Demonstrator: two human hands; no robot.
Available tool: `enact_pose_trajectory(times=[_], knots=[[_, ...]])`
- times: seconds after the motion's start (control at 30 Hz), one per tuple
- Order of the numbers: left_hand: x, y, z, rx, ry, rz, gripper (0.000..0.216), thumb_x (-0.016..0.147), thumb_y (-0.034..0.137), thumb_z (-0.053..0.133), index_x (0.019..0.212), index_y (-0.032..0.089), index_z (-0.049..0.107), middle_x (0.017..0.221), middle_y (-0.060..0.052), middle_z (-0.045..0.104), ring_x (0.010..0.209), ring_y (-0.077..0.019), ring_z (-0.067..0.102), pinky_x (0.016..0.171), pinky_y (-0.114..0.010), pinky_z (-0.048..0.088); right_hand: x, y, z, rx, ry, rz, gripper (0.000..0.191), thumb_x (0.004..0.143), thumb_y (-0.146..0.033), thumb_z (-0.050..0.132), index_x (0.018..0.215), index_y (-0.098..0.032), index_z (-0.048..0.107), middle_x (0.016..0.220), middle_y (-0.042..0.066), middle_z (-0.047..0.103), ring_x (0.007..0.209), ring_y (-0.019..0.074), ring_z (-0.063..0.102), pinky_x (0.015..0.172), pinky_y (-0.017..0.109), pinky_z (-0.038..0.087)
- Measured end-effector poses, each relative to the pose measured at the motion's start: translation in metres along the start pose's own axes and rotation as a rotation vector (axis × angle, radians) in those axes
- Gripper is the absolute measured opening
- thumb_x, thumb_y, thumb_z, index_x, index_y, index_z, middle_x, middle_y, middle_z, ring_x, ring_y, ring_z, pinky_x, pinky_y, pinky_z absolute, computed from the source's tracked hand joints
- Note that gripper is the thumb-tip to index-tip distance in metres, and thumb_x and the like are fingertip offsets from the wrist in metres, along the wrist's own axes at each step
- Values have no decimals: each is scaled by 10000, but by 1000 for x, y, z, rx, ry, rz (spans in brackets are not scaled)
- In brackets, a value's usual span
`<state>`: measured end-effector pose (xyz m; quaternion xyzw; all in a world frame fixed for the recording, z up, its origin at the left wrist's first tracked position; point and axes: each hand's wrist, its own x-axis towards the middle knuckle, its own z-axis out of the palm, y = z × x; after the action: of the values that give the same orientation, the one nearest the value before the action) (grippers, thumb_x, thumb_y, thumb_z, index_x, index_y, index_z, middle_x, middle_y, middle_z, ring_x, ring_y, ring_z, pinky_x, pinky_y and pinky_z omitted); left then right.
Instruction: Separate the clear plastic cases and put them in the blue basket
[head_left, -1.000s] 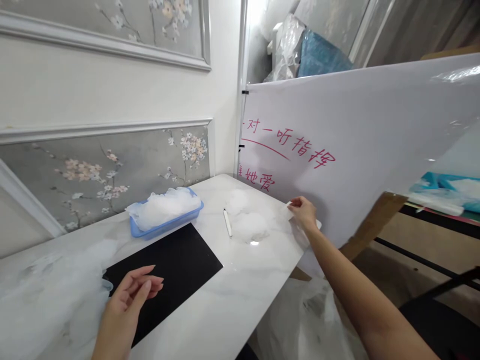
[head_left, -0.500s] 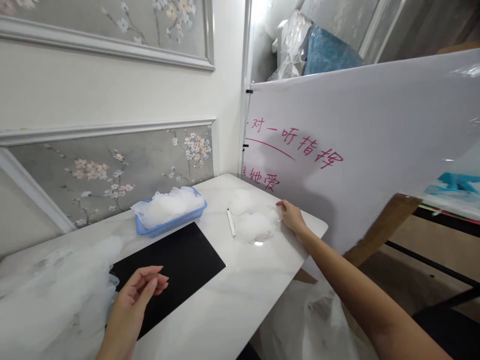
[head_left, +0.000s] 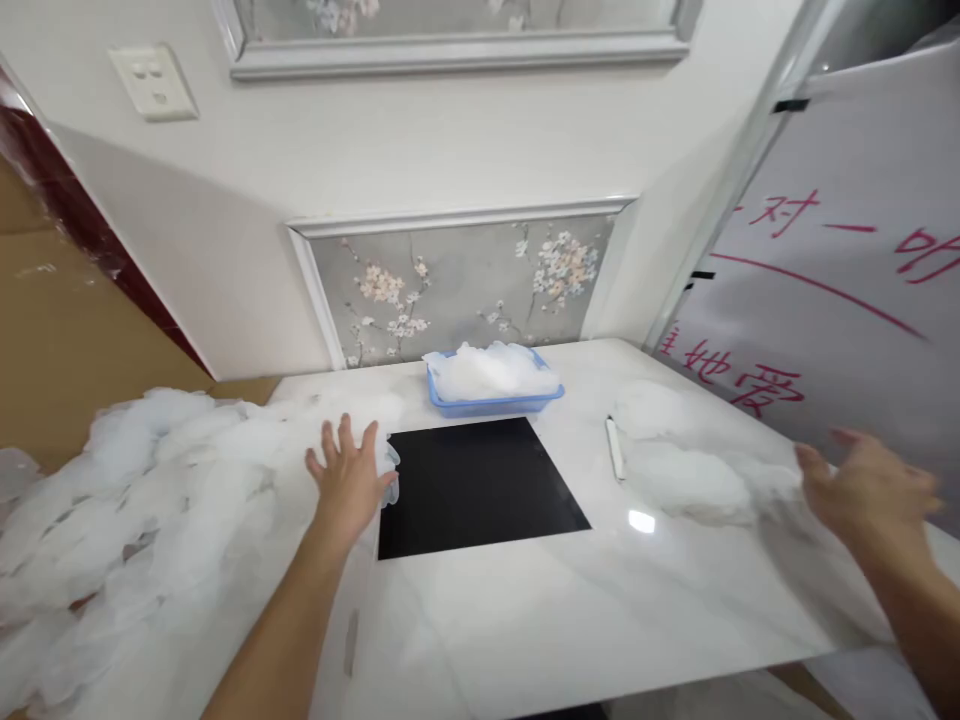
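My left hand (head_left: pixel 347 482) lies open with fingers spread on the edge of a big heap of thin white translucent pieces (head_left: pixel 127 520) at the left of the marble table (head_left: pixel 525 610), just beside a black square sheet (head_left: pixel 472 484). My right hand (head_left: pixel 862 495) is blurred by motion, fingers apart, hovering at the table's right edge next to a smaller pile of the white pieces (head_left: pixel 690 470). A white pen (head_left: pixel 615 447) lies between that pile and the black sheet. Nothing shows in either hand.
A blue tray (head_left: pixel 491 385) heaped with white pieces stands at the back against the flowered wall panel. A white board with red writing (head_left: pixel 847 290) leans at the right. A brown cardboard surface (head_left: pixel 52 340) and a wall socket (head_left: pixel 154 80) are at the left.
The view has swung left. My left hand has gone from hovering curled over the black sheet to flat on the left heap. My right hand has left the right pile and pulled back.
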<state>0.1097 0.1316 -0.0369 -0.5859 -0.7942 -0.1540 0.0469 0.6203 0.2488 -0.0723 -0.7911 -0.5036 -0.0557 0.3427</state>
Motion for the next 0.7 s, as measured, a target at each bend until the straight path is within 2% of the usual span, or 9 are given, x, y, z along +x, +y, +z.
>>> enact_pose_trajectory(times=[0.07, 0.13, 0.23, 0.33, 0.4, 0.43, 0.47, 0.57, 0.7], knots=[[6, -19, 0, 67, -160, -137, 744, 733, 332, 722, 1415, 270, 430, 1563, -196, 178, 1409, -491, 83, 983, -732, 206, -18, -45, -5, 162, -33, -45, 602, 824, -482, 388, 1232, -72, 556, 1141, 363, 551, 1148, 445, 502, 866, 620, 361], [13, -33, 1, 40, -218, -142, 653, 788, 346, 669, 1401, 345, 443, 1520, -169, 290, 1373, -479, 205, 949, -704, 286, -51, -105, 0, 435, -311, -282, 556, 836, -449, 378, 1212, -61, 510, 1082, 332, 572, 957, 393, 598, 802, 616, 427], [22, -46, 3, -7, -133, -85, 368, 893, 343, 518, 1250, 345, 606, 1316, -138, 512, 1217, -404, 420, 936, -616, 355, -125, -199, 26, 576, -669, -575, 360, 801, -387, 537, 1102, -194, 580, 1031, 134, 653, 791, 227, 642, 747, 418, 532], [27, -51, 5, -52, -31, -51, 299, 921, 323, 465, 1115, 281, 688, 1137, -120, 586, 1076, -310, 503, 943, -470, 395, -203, -282, 62, 698, -972, -816, 562, 736, -300, 682, 1254, -165, 511, 1206, 144, 597, 950, 220, 630, 810, 353, 527], [29, -52, 5, -90, 50, -39, 295, 929, 296, 444, 1076, 239, 693, 1029, -108, 605, 1003, -267, 524, 919, -398, 413, -238, -326, 81, 746, -1059, -817, 747, 656, -220, 747, 1328, -140, 431, 1335, 186, 490, 1162, 280, 528, 926, 393, 470], [29, -52, 5, -105, 96, -44, 300, 933, 285, 430, 1071, 215, 687, 998, -108, 604, 976, -259, 528, 901, -381, 422, -247, -344, 88, 757, -1066, -724, 771, 631, -160, 742, 1332, -158, 420, 1309, 165, 505, 1158, 277, 524, 935, 394, 457], [30, -51, 4, -118, 145, -57, 311, 939, 279, 411, 1072, 191, 678, 987, -115, 599, 958, -259, 529, 882, -376, 431, -251, -357, 93, 771, -1080, -617, 740, 643, -119, 710, 1322, -183, 422, 1234, 127, 545, 1096, 253, 555, 907, 375, 465], [29, -43, 5, -143, 271, -93, 364, 960, 282, 341, 1108, 145, 643, 1031, -147, 569, 981, -269, 523, 858, -378, 447, -231, -365, 96, 762, -1123, -553, 481, 714, -127, 638, 1175, -212, 531, 896, 16, 604, 811, 190, 598, 739, 321, 492], [12, -18, 19, -163, 198, 51, 282, 931, 327, 451, 1091, 227, 660, 1141, -116, 582, 1071, -268, 534, 901, -393, 449, -175, -309, 90, 716, -1167, -541, 435, 661, -109, 684, 1075, -202, 587, 837, 5, 588, 772, 177, 576, 736, 318, 472]])
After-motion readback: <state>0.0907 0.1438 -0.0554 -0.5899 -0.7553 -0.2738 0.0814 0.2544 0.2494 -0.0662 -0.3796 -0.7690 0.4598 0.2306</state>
